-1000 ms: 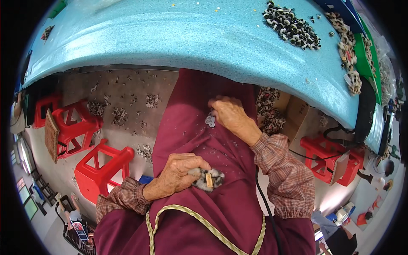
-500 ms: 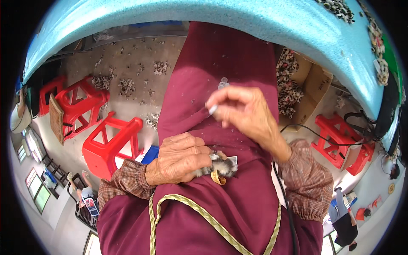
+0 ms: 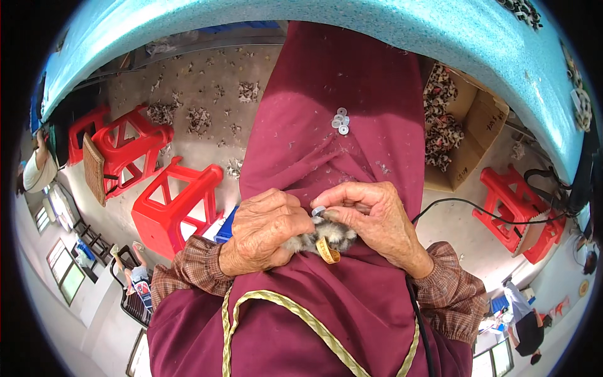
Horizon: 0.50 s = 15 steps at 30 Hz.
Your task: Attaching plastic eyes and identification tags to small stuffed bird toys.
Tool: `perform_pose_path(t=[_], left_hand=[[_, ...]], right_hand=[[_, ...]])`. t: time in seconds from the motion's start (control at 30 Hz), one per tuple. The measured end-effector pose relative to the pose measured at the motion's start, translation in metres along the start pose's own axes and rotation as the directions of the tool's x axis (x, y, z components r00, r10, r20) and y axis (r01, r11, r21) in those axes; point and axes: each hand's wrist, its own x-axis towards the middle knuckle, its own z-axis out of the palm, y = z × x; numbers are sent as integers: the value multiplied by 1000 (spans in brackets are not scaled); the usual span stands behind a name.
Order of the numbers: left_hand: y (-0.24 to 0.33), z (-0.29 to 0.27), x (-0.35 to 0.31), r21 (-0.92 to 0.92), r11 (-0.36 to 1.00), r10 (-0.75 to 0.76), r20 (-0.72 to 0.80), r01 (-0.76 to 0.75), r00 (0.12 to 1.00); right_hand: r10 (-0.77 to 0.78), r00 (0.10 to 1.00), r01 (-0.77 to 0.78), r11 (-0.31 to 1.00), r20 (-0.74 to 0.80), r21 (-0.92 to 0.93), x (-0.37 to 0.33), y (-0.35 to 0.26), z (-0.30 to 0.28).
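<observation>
On my maroon-aproned lap [image 3: 282,314], my left hand [image 3: 260,229] is closed around a small grey-and-white furry plush piece [image 3: 342,235]. A yellow printed ribbon loop [image 3: 328,251] sticks out of it. My right hand [image 3: 383,223] pinches a small whitish plastic ring [image 3: 318,210] between thumb and fingers, right against the plush's upper side. Both hands nearly meet there, and the fingers hide part of the plush. Farther up the apron lies a little cluster of clear plastic washers [image 3: 343,120].
A blue speckled table edge [image 3: 352,19] curves across the far side. At the right stands a cardboard box [image 3: 483,125] holding furry pieces. Red stools [image 3: 169,213] stand on both sides, and scraps litter the floor at left. A black cable [image 3: 461,201] runs by my right arm.
My right hand has come down from above the lap, bringing the plastic ring to the plush. The washers on the apron are now uncovered. My left hand still grips the plush.
</observation>
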Motion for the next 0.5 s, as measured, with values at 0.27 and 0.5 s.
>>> perform_pose_path(t=[0.27,0.5], left_hand=[[1,1,-4,-29,995,-92,-13,92,996],[3,1,5,-32,990,-137,-29,136,990]], right_hand=[[-1,1000,3,998,-21,64,2,5,3],[6,993,3,997,-118,76,0,3,3]])
